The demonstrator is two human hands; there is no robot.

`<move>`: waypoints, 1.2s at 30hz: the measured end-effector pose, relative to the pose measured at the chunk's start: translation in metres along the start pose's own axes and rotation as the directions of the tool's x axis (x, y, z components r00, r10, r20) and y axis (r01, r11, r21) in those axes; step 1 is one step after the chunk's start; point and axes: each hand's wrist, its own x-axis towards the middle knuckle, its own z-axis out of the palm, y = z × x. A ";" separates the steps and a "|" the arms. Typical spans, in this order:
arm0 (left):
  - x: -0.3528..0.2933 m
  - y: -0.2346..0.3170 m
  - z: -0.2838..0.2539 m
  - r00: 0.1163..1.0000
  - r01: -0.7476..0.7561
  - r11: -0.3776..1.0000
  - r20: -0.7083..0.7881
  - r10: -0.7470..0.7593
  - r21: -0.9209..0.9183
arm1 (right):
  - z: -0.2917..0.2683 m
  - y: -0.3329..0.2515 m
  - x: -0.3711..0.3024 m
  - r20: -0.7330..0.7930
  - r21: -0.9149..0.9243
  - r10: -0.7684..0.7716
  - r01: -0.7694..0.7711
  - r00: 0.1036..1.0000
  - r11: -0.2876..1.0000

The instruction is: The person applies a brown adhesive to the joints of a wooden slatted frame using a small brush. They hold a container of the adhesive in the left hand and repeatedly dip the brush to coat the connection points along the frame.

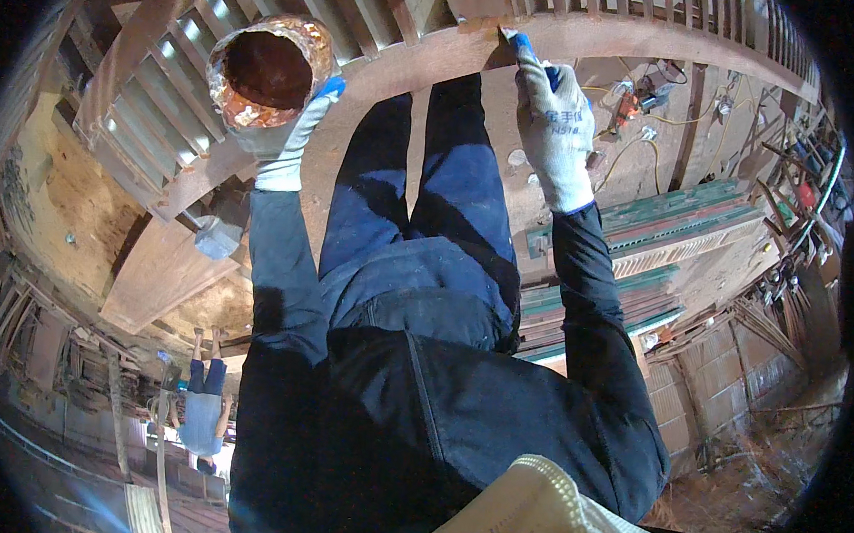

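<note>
My left hand point(287, 146), in a white glove with blue fingertips, is wrapped round a crusted round pot point(223, 91). Its open mouth shows a reddish-brown coating or liquid inside. My right hand point(558, 144), gloved the same way, is closed with its forefinger pointing at a curved wooden rail point(637, 42). A small flat tool with a pale tip point(507, 32) shows at that fingertip, against the rail; most of it is hidden, so its exact kind is unclear. Wooden slats point(400, 8) run off the rail, and a damp-looking darker patch lies near the tool.
On the right, an orange power tool point(628, 106) lies among yellow cords. Stacked green and brown wooden strips point(658, 219) are beside my right arm. A wooden board point(165, 274) and a greyish block-like object point(217, 238) are at left. Another person point(203, 414) stands farther off.
</note>
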 end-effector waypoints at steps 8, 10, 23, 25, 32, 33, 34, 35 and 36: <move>-0.007 0.001 -0.005 0.996 -0.090 0.989 0.038 0.086 0.118 | -0.003 0.003 0.000 -0.003 0.046 0.026 -0.026 1.000 0.999; -0.005 0.000 -0.005 0.995 -0.099 0.987 0.039 0.094 0.129 | 0.003 0.008 0.000 0.005 0.028 -0.038 0.038 0.999 0.999; 0.004 0.005 -0.007 0.919 -0.299 0.809 -0.074 0.386 0.505 | -0.026 0.005 -0.011 0.306 0.770 0.363 -0.453 0.880 0.449; 0.006 -0.016 0.002 0.847 -0.420 0.734 -0.059 0.528 0.533 | -0.027 0.005 -0.006 0.308 0.802 0.393 -0.459 0.866 0.383; -0.006 -0.043 -0.009 0.938 0.113 0.923 0.346 0.022 -0.367 | -0.033 -0.010 -0.008 0.293 0.842 0.471 -0.458 0.832 0.285; -0.007 -0.034 -0.006 0.917 0.239 0.828 0.399 -0.021 -0.507 | -0.033 -0.010 -0.013 0.333 0.835 0.478 -0.490 0.813 0.251; -0.009 -0.024 -0.004 0.891 0.363 0.697 0.450 -0.064 -0.618 | -0.035 -0.010 -0.018 0.374 0.825 0.481 -0.521 0.793 0.217; -0.007 -0.012 -0.007 0.874 0.421 0.605 0.482 -0.070 -0.676 | -0.038 -0.013 -0.019 0.405 0.813 0.486 -0.548 0.774 0.195; -0.007 -0.012 -0.002 0.888 0.379 0.630 0.458 -0.041 -0.678 | -0.039 -0.013 -0.021 0.430 0.793 0.492 -0.577 0.757 0.196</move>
